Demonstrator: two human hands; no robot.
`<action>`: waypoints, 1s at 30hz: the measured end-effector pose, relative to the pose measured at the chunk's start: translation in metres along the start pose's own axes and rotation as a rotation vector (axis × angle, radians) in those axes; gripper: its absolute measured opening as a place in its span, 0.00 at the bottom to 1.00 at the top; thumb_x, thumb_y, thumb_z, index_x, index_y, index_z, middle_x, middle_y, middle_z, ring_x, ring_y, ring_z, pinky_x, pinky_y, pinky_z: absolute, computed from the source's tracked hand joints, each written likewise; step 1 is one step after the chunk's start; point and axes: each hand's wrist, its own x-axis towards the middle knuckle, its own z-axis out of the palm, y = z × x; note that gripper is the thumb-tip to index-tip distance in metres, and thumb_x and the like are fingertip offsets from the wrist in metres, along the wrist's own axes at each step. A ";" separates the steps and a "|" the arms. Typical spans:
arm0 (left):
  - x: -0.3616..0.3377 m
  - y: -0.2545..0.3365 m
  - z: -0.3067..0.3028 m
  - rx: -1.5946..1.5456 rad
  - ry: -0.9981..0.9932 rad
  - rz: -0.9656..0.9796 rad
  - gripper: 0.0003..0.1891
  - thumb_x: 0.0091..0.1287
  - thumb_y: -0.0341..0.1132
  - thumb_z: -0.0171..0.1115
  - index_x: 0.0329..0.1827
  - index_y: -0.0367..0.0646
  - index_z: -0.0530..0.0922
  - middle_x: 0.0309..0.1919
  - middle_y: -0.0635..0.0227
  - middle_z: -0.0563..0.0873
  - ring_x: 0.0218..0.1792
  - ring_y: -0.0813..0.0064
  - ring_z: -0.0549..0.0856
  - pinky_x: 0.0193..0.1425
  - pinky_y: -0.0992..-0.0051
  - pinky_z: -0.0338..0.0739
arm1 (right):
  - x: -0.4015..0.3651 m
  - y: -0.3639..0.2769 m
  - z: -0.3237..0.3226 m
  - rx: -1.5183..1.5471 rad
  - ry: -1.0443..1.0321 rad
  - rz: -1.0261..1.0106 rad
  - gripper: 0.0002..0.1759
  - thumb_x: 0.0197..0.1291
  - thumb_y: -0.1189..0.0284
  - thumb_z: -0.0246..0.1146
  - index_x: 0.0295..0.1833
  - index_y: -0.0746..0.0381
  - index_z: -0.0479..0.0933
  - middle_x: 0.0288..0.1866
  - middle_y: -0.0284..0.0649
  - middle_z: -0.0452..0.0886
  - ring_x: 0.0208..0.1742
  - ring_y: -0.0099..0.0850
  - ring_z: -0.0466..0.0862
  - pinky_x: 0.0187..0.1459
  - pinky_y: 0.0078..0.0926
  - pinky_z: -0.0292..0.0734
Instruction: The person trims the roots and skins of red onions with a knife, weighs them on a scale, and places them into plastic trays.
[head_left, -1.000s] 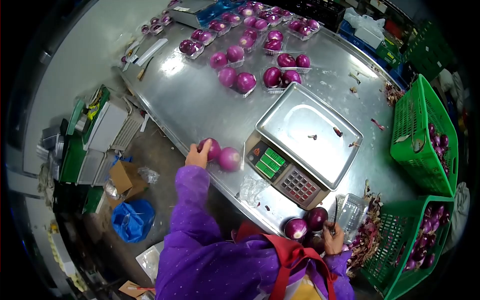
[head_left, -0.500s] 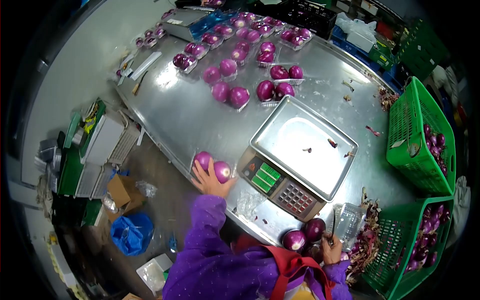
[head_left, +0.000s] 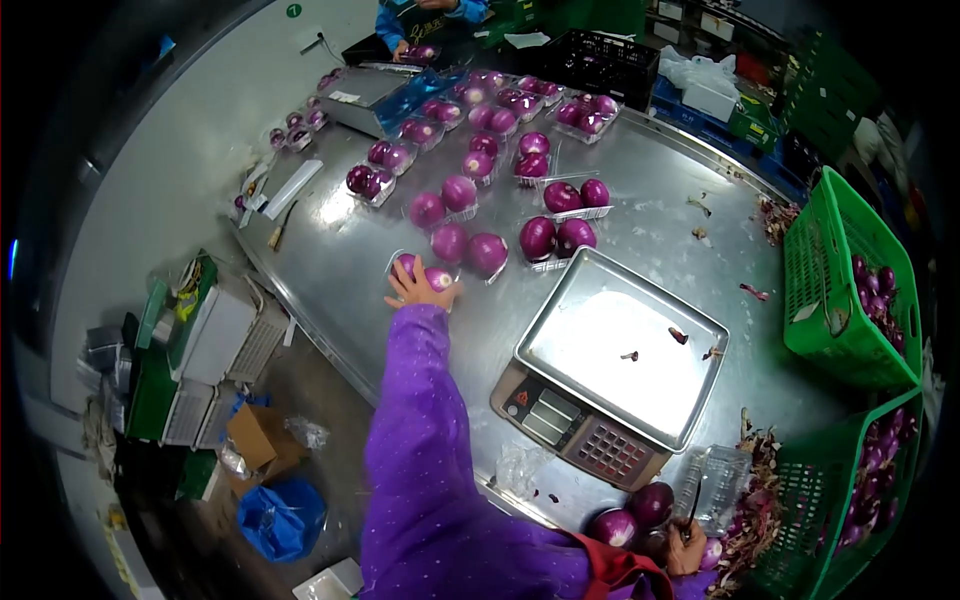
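The left hand (head_left: 418,292) lies over the near side of the two-onion tray (head_left: 428,270), hiding its front rim, and whether the fingers grip or merely rest there cannot be told. The right hand (head_left: 686,553) sits low at the bottom edge, partly behind the red apron strap (head_left: 620,572) — the thin dark thing (head_left: 692,512) in its closed fingers is too small to name. The scale display (head_left: 547,418) is unreadable, and the co-worker (head_left: 420,18) beyond the table is cut off by the top edge — only blue sleeves show.
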 end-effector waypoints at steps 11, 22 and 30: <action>-0.011 0.103 -0.029 -0.764 0.124 0.588 0.27 0.58 0.36 0.71 0.60 0.38 0.74 0.56 0.54 0.79 0.57 0.60 0.78 0.64 0.65 0.71 | -0.016 0.004 -0.017 -0.129 0.050 0.011 0.12 0.57 0.70 0.62 0.43 0.66 0.80 0.33 0.50 0.83 0.36 0.41 0.84 0.40 0.34 0.77; -0.396 0.295 -0.038 -0.704 -0.884 1.711 0.19 0.54 0.38 0.73 0.47 0.42 0.82 0.44 0.58 0.84 0.48 0.57 0.82 0.57 0.64 0.72 | -0.050 0.042 -0.072 0.168 0.339 0.077 0.10 0.59 0.75 0.61 0.45 0.67 0.79 0.30 0.42 0.82 0.30 0.24 0.78 0.32 0.24 0.73; -0.520 0.239 0.027 0.103 -0.852 1.889 0.14 0.57 0.44 0.66 0.36 0.43 0.81 0.37 0.56 0.83 0.42 0.55 0.82 0.51 0.58 0.71 | -0.090 0.080 -0.118 0.313 0.557 0.125 0.07 0.60 0.78 0.61 0.43 0.68 0.78 0.33 0.39 0.82 0.35 0.25 0.79 0.39 0.24 0.74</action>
